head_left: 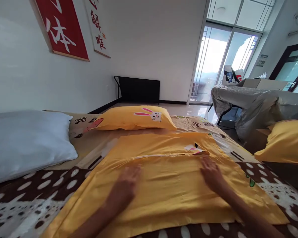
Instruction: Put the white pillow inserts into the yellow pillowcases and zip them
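Our left hand (pixel 128 181) lies palm down with fingers extended and slightly spread, gripping nothing; it presses flat on the yellow pillowcase (pixel 168 188). Our right hand (pixel 210 173) lies the same way, fingers straight and open, flat on the same cloth, its fingertips just short of the folded edge (pixel 164 156) that runs across the pillowcase. Both hands are well apart, one toward each side of the cloth.

The pillowcase lies flat and empty on the bed (pixel 27 201), in front of us, its near edge by our forearms. A rabbit print (pixel 195 149) shows partly at the fold, near the right hand.

Beyond the pillowcase, a filled yellow pillow (pixel 136 119) with a rabbit face rests at the far end of the bed. A white pillow (pixel 25 142) lies to the left, by the wall. The bed cover is brown with white spots near us and beige farther away.

To the right, another yellow pillow (pixel 287 142) sits apart from the bed, with covered furniture (pixel 253 105) behind it. A red banner (pixel 62 26) hangs on the left wall.
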The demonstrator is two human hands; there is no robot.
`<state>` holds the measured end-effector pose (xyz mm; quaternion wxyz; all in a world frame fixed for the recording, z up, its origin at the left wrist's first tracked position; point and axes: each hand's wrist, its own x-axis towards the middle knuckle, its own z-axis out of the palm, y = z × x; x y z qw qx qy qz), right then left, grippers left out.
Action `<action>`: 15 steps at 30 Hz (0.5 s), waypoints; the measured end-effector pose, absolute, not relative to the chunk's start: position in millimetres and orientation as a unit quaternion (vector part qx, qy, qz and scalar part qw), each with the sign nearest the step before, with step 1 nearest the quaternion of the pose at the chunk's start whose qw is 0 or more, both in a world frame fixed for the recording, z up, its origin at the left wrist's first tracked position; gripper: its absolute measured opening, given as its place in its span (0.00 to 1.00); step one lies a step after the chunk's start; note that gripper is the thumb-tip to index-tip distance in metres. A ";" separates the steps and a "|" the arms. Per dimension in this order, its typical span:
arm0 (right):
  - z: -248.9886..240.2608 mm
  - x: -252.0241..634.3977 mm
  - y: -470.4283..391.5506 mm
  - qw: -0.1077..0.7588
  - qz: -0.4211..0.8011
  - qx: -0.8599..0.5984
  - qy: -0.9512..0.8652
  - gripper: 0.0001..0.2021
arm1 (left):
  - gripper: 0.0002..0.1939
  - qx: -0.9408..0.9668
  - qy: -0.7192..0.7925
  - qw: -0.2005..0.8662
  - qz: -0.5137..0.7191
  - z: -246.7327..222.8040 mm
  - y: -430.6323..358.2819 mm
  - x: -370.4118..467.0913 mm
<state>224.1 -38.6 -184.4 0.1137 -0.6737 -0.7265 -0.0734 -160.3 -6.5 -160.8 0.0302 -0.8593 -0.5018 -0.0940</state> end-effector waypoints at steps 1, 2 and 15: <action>-179.7 186.6 -34.1 0.118 -0.014 -0.632 -0.766 0.23 | 0.30 -0.889 -0.449 -0.035 -0.082 -158.6 -2.7 -129.9; -177.0 153.7 -32.2 0.123 0.046 -0.595 -0.793 0.24 | 0.28 -0.909 -0.400 -0.093 -0.066 -158.3 2.5 -104.8; -168.2 100.3 -116.4 0.176 0.380 -0.276 -0.865 0.30 | 0.27 -0.909 -0.393 -0.097 -0.100 -178.6 16.7 -10.5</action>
